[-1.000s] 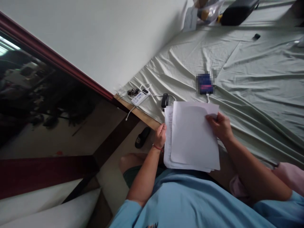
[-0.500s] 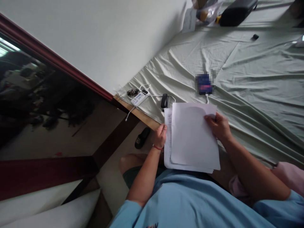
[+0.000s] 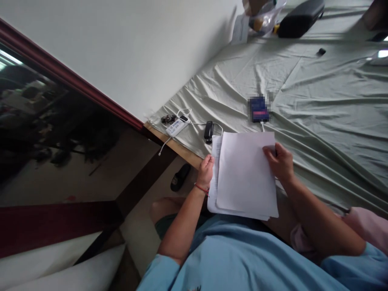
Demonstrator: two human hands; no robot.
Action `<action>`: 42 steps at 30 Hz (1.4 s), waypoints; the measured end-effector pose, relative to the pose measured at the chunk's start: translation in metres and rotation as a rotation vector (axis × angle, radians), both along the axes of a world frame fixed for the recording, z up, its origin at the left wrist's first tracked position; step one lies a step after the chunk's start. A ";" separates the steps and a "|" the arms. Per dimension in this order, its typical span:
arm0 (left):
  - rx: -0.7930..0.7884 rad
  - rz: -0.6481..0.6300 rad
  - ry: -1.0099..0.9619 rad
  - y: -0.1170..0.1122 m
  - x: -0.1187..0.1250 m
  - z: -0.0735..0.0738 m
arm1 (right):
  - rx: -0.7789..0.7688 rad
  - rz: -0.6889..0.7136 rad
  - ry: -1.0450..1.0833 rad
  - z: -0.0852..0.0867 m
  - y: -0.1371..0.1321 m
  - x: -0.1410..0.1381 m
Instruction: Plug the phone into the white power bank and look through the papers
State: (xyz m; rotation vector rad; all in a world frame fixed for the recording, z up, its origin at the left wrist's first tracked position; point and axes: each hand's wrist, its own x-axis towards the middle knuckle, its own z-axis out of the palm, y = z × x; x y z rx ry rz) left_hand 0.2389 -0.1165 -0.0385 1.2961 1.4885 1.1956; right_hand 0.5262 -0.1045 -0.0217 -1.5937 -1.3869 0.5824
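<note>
A stack of white paper sheets (image 3: pixel 247 173) lies above my lap at the bed's edge, its top sheet blank and shifted to the right. Along the left side a strip of a lower sheet shows faint print. My left hand (image 3: pixel 206 170), with a red cord at the wrist, is closed at the stack's left edge. On the upper right edge, my right hand (image 3: pixel 280 161) grips the paper, thumb on top and fingers underneath. Just beyond the stack a dark phone-like device (image 3: pixel 259 110), partly pixelated, has a white cable plugged in.
On the pale green bedsheet (image 3: pixel 224 97) lie a white power strip (image 3: pixel 177 127) and a small black device (image 3: pixel 208 131) with cables. A black case (image 3: pixel 300 20) and a plastic bag (image 3: pixel 263 20) are at the back. A dark slipper (image 3: pixel 180 178) rests on the floor, left.
My left hand has shifted slightly up along the stack's edge. The top sheet has straightened a little, and the whole view has moved slightly.
</note>
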 end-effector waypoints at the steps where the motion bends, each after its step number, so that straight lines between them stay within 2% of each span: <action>1: -0.016 -0.002 -0.013 0.001 0.002 -0.002 | -0.004 0.012 -0.004 0.000 0.000 -0.001; 7: -0.058 0.001 -0.071 -0.001 0.010 -0.013 | 0.001 0.026 -0.020 0.001 -0.003 -0.005; 19: -0.016 0.011 0.085 -0.014 0.019 0.003 | 0.001 0.011 -0.035 0.000 -0.006 -0.012; 26: 0.000 -0.006 0.174 -0.012 0.020 -0.001 | -0.005 0.034 -0.032 -0.003 -0.007 -0.013; 29: 0.034 0.019 0.179 -0.015 0.021 -0.001 | 0.004 0.015 -0.121 -0.007 -0.004 -0.011; 31: 0.059 0.002 0.165 -0.021 0.021 0.003 | 0.108 -0.005 -0.250 -0.006 -0.003 -0.010; 35: 0.085 -0.090 0.161 -0.033 0.024 0.018 | 0.306 0.032 -0.491 0.016 -0.003 -0.007; 39: 0.114 -0.214 0.181 -0.040 0.027 0.031 | 0.357 0.173 -0.565 0.052 -0.010 -0.013; 42: 0.115 -0.288 0.166 -0.045 0.031 0.036 | 0.327 0.309 -0.609 0.068 -0.015 -0.020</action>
